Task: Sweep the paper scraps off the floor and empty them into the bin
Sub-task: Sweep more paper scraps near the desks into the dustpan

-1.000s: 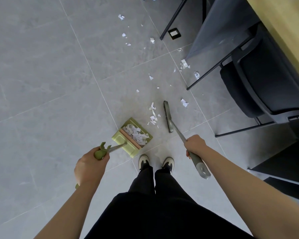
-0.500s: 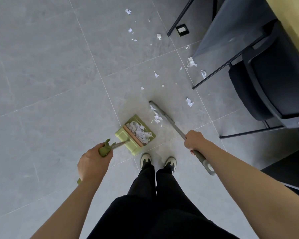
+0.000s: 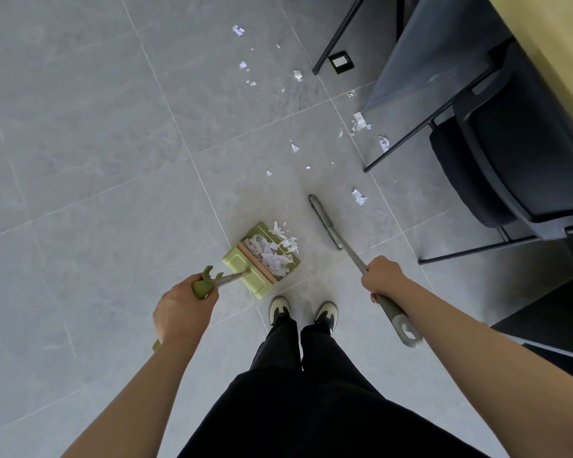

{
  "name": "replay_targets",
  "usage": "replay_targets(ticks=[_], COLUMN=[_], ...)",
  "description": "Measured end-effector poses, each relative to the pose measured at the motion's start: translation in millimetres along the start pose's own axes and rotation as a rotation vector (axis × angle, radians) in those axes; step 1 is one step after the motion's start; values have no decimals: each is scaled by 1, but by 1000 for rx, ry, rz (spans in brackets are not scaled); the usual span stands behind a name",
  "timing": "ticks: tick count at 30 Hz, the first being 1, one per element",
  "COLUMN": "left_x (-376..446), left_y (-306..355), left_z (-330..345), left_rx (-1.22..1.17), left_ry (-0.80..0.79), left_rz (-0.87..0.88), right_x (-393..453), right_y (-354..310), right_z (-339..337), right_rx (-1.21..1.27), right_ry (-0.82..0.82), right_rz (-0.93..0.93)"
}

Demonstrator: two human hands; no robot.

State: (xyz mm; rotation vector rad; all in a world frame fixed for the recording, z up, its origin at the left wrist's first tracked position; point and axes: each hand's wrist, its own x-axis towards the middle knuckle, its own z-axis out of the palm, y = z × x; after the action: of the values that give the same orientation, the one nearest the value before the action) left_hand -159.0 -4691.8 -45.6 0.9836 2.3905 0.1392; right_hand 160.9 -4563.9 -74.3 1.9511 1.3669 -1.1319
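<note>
Matt grey stone-look floor tiles; a green plastic dustpan at centre holding white paper scraps; a broom with metal shaft; a pale wood tabletop upper right.

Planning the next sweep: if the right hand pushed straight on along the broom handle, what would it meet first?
The right hand would slide down the broom to its head on the floor; beyond that, probably scattered paper scraps, though depth is unclear.

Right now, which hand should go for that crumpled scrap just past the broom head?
Right. The right hand grips the broom, whose head lies beside the scrap; the left hand holds the dustpan.
</note>
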Motion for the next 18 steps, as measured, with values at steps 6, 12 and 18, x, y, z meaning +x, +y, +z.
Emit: replay_targets(ticks=[6, 12, 18], left_x=[0, 0, 0], left_y=[-2, -2, 3], left_z=[2, 3, 3], left_rx=[5, 20, 29], left_ry=[-2, -2, -15], left_rz=[-2, -5, -3], right_x=[5, 3, -14], right_y=[2, 4, -12], right_z=[3, 18, 22], right_rx=[49, -28, -93], right_ry=[-18, -116, -195], right_rz=[51, -24, -130])
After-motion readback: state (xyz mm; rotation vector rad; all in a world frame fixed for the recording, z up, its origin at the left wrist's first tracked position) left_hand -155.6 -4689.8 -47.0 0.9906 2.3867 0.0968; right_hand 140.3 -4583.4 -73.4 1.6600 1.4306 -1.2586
